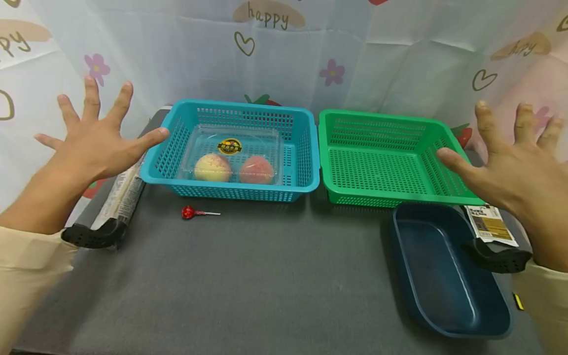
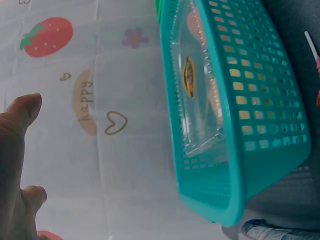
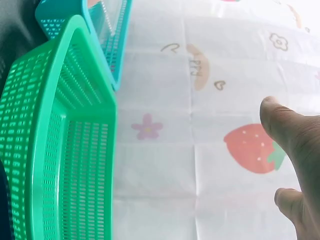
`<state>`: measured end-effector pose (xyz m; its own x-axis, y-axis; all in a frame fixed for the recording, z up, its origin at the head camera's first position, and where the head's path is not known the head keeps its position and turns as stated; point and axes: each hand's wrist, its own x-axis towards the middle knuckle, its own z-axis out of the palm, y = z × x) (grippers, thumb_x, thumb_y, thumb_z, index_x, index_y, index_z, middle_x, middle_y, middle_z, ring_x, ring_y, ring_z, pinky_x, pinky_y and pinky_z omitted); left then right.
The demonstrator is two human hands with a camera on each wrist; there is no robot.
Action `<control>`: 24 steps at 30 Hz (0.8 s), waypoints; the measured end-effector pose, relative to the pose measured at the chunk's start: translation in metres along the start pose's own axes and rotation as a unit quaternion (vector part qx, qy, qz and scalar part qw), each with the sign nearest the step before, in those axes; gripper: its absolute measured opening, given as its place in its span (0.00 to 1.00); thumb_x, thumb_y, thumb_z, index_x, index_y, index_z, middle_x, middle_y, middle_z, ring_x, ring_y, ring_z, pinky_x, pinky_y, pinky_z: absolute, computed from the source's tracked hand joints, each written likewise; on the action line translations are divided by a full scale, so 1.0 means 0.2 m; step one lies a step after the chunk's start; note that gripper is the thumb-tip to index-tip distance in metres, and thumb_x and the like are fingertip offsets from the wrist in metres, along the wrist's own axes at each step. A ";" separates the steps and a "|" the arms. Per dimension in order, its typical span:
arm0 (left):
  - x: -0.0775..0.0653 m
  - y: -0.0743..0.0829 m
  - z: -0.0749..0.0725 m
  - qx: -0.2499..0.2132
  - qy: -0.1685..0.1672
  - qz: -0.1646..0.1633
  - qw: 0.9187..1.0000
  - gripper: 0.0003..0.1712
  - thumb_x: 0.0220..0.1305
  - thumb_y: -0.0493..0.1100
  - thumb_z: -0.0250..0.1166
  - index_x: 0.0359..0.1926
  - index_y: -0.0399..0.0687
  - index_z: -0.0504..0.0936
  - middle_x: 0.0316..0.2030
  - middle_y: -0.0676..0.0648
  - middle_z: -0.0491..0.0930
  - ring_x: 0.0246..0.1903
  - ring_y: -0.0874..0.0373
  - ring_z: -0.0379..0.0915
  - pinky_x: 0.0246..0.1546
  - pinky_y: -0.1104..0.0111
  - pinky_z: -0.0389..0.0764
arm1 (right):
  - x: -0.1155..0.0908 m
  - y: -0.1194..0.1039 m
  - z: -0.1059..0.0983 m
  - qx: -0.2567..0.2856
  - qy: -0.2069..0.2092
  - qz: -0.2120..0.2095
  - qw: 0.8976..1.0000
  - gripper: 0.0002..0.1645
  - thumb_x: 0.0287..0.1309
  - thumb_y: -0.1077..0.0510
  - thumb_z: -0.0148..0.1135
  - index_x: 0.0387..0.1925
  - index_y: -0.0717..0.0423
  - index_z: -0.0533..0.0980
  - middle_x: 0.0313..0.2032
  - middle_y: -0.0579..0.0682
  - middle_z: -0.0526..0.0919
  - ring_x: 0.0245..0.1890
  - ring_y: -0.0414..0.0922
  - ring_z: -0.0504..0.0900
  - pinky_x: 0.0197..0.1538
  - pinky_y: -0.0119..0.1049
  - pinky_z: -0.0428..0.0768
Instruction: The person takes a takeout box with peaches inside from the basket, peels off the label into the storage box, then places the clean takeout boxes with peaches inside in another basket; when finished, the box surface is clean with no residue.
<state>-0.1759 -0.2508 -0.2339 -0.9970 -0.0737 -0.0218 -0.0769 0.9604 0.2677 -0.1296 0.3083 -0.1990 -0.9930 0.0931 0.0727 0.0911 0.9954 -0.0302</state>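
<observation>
My left hand (image 1: 95, 140) is raised with fingers spread, above and left of a blue basket (image 1: 153, 170). My right hand (image 1: 523, 160) hovers likewise, fingers apart, by the right end of a green basket (image 1: 377, 195). Neither hand holds anything. Inside the blue basket lies a clear plastic box (image 1: 262, 138) with a round label, holding a pale yellow peach-like fruit (image 1: 213, 167) and a pink one (image 1: 256, 170). No items show in the green basket. A red lollipop (image 1: 188, 212) with a white stick lies on the grey table in front of the blue basket.
A dark blue tub (image 1: 443, 276) stands at the right, against the green basket's front. A white and brown packet (image 1: 490, 224) is partly behind it. A long printed package (image 1: 122, 195) lies under my left forearm. A patterned curtain (image 1: 288, 59) hangs behind the baskets.
</observation>
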 end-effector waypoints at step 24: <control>0.00 -0.06 0.20 -0.013 0.023 0.038 0.999 0.54 0.58 0.80 0.42 0.75 0.65 0.31 0.70 0.47 0.12 0.64 0.33 0.04 0.38 0.23 0.16 | 0.09 -0.18 0.02 0.014 -0.014 -0.038 0.999 0.57 0.56 0.18 0.35 0.74 0.36 0.26 0.71 0.63 0.19 0.64 0.70 0.16 0.41 0.85 0.30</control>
<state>-0.1747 -0.2523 -0.2758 -0.9990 -0.0132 0.0428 -0.0002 0.9565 0.2917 -0.1512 0.2748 -0.2003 -0.9987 0.0155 0.0477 0.0129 0.9985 -0.0535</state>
